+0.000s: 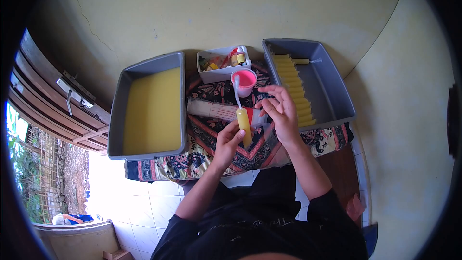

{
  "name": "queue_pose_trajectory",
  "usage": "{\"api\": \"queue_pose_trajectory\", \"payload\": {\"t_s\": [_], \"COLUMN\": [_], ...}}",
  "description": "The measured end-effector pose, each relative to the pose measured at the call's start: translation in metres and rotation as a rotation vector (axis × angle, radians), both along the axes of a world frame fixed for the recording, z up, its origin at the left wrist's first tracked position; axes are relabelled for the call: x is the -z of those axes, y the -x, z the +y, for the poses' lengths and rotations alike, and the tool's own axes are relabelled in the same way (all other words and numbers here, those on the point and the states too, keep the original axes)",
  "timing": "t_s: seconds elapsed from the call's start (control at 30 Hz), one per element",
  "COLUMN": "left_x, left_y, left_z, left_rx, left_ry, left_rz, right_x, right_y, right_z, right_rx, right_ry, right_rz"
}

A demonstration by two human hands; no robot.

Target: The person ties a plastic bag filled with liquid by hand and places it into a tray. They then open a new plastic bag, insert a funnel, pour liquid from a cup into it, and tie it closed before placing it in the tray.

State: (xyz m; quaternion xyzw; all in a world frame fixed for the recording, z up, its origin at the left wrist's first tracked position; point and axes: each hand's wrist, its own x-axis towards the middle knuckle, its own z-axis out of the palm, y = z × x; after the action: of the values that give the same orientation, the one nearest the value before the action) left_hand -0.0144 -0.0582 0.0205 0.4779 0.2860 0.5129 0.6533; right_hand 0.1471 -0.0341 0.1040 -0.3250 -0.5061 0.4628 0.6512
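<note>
My left hand (228, 140) is closed around a slim clear plastic bag filled with yellow liquid (244, 121). The bag stands nearly upright, and its thin unfilled top, which looks twisted, points away from me. To the right of it, my right hand (283, 113) is raised with fingers apart and nothing in them. Just beyond the bag stands a small tub (244, 81) with pink inside. A flat pack of clear plastic bags (211, 109) lies behind my left hand on the patterned cloth (199, 156).
At the left, a grey basin (183, 110) holds yellow liquid. Another grey basin (329, 101) at the right contains a row of several filled yellow bags (293, 84), plus one lying apart. A white box (211, 74) of small bottles stands at the back against the wall.
</note>
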Motion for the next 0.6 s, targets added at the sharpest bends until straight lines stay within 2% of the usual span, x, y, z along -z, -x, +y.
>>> {"api": "queue_pose_trajectory", "payload": {"t_s": [0.07, 0.2, 0.37, 0.47, 0.6], "left_x": [-0.004, -0.022, -0.043, -0.047, -0.052], "left_y": [0.001, -0.001, -0.015, -0.028, -0.052], "left_z": [0.005, 0.011, 0.024, 0.034, 0.046], "left_rx": [0.0, 0.026, 0.054, 0.108, 0.154], "left_ry": [0.003, 0.095, 0.052, 0.066, 0.077], "left_rz": [-0.002, -0.123, 0.04, 0.086, 0.135], "right_x": [0.018, 0.03, 0.026, 0.023, 0.027], "right_y": [-0.013, -0.018, -0.029, -0.045, -0.065], "right_z": [0.005, 0.001, 0.001, 0.003, 0.003], "right_rx": [-0.109, -0.138, -0.095, -0.047, 0.049], "right_ry": [0.062, 0.146, 0.107, 0.193, 0.149], "right_rz": [-0.132, -0.334, -0.293, -0.172, -0.053]}}
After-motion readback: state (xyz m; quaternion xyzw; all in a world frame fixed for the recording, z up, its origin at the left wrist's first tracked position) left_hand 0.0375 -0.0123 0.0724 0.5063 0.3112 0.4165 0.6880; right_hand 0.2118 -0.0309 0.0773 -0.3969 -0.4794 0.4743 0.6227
